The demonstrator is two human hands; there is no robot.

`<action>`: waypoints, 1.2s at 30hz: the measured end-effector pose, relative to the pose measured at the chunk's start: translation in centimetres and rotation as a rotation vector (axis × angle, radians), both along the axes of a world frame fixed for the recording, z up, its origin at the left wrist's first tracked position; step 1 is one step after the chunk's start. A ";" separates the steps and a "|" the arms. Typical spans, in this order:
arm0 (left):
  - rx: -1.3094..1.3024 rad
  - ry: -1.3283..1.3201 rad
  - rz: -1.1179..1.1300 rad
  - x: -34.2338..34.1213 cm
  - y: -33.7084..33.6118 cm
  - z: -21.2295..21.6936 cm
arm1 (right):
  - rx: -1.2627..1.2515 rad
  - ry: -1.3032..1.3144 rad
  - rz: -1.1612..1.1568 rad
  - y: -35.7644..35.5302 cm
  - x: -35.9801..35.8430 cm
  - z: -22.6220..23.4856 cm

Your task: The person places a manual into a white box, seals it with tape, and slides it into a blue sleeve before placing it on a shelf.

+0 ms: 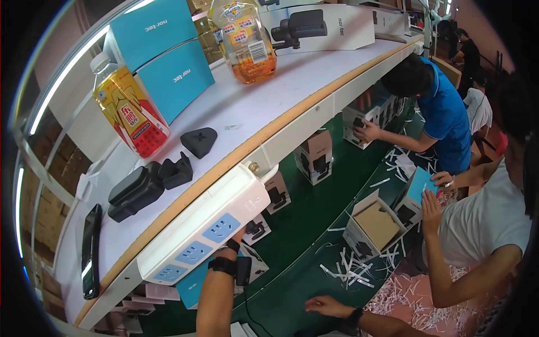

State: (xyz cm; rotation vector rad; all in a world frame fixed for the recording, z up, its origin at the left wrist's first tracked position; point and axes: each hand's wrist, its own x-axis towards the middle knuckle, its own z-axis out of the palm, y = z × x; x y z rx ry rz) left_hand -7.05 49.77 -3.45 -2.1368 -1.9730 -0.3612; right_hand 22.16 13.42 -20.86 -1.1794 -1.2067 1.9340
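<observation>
My left hand (238, 235) reaches beneath the shelf, its fingers mostly hidden behind a white power strip (205, 224). Right by it is a small white box (257, 229) with a black device pictured on it. A blue box (193, 285) lies under the shelf, left of my forearm. Over the dark green work surface (286, 275), my right hand (328, 306) is open, its fingers loosely stretched, with nothing seen in it. Paper strips (351, 269) are scattered beyond it, beside an open carton (373, 227) with a brown cardboard insert.
The shelf (236, 106) carries two drink bottles (132, 112), blue boxes (174, 76), black cases (136, 191) and a phone (91, 253). More boxes (314, 157) stand underneath. Two co-workers handle boxes at the right, one in a blue shirt (446, 118). A black cord (250, 312) hangs near my left forearm.
</observation>
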 end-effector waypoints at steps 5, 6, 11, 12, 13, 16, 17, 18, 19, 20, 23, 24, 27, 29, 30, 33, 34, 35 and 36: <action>-0.265 0.007 -0.397 9.6 -11.0 8.1 | -0.278 -0.069 -0.301 -6.9 7.8 1.2; -0.343 0.035 -0.431 9.1 -13.8 9.5 | -0.139 -0.152 -0.349 -6.4 8.5 2.5; -0.196 -0.005 -0.766 2.2 -29.3 10.3 | 0.493 -0.445 -0.454 -3.1 7.5 11.9; -0.214 -0.025 -0.715 1.6 -32.0 11.0 | 0.727 -0.397 -0.484 -2.5 6.8 12.9; -0.181 -0.016 -0.734 1.1 -34.3 11.7 | 0.706 -0.404 -0.457 -2.6 6.5 13.3; -0.073 -0.146 -0.629 0.9 -40.7 13.3 | 0.643 -0.317 -0.351 -3.2 3.7 16.8; 0.053 -0.263 -0.582 1.1 -42.5 13.2 | 0.626 -0.254 -0.358 -3.7 3.3 17.6; 0.028 -0.269 -0.526 0.4 -45.0 12.3 | 0.599 -0.242 -0.304 -4.7 3.4 17.0; 0.046 -0.362 -0.385 -0.5 -45.7 10.7 | 0.524 -0.251 -0.315 -3.9 3.6 16.6; 0.053 -0.457 -0.250 -1.8 -47.2 8.4 | 0.434 -0.272 -0.333 -4.5 3.2 16.4; 0.086 -0.440 0.284 -8.7 -53.7 -2.5 | 0.436 -0.283 -0.377 -6.6 0.3 16.9; 0.077 -0.429 0.409 -11.1 -56.2 -6.5 | 0.448 -0.302 -0.420 -6.9 -0.2 17.2; 0.071 -0.369 0.555 -11.1 -57.5 -9.7 | 0.508 -0.259 -0.464 -8.0 -2.4 16.0; 0.087 -0.251 0.620 -9.6 -56.6 -10.4 | 0.539 -0.240 -0.498 -7.9 -3.8 15.0; 0.091 -0.263 0.603 -8.8 -55.6 -10.7 | 0.520 -0.191 -0.464 -7.4 -4.4 15.0; 0.017 -0.119 0.567 -7.3 -52.4 -11.9 | 0.528 -0.114 -0.341 -7.2 -4.5 16.6; 0.022 -0.123 0.556 -7.6 -52.0 -12.6 | 0.553 -0.081 -0.251 -7.0 -4.3 17.5; 0.001 -0.168 0.577 -8.3 -52.2 -13.1 | 0.578 -0.048 -0.160 -6.8 -4.2 17.9; -0.020 -0.213 0.600 -9.2 -52.9 -13.4 | 0.583 -0.050 -0.167 -6.8 -3.3 17.7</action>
